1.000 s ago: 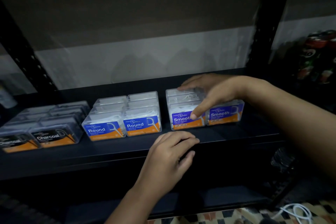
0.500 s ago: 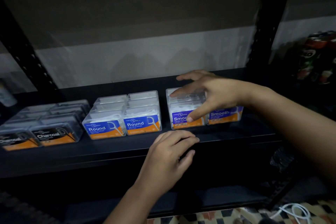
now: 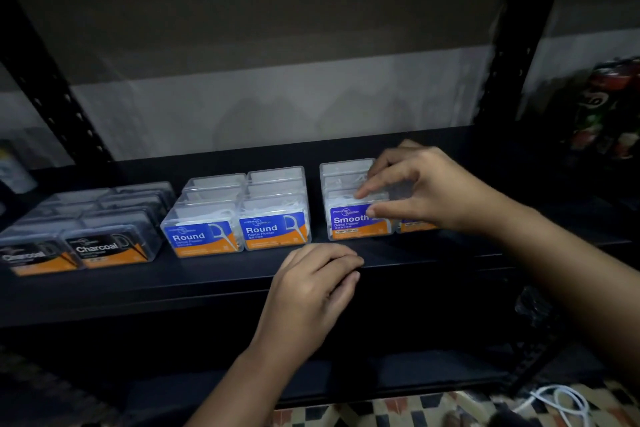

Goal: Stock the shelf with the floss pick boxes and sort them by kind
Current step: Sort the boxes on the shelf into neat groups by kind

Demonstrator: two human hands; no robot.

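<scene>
Clear floss pick boxes stand on a black shelf [image 3: 173, 284] in three groups: Charcoal boxes [image 3: 100, 246] at the left, Round boxes [image 3: 239, 218] in the middle, Smooth boxes [image 3: 349, 218] at the right. My right hand [image 3: 426, 187] arches over the Smooth group and hides most of its right column, where only an orange label strip [image 3: 415, 226] shows. Its thumb touches the front label of the left Smooth box and its index fingertip touches that box's top. My left hand [image 3: 311, 291] rests on the shelf's front edge, fingers loosely curled, holding nothing.
Black perforated uprights stand at the right [image 3: 512, 45] and the left [image 3: 52, 90]. Dark drink cans [image 3: 609, 107] sit beyond the right upright. A white cable [image 3: 561, 402] lies on the patterned floor below. A lower shelf board runs under my left arm.
My right hand has lifted from lying flat on the Smooth boxes and drawn slightly right, its fingers now arched. The left hand and the boxes have stayed where they were.
</scene>
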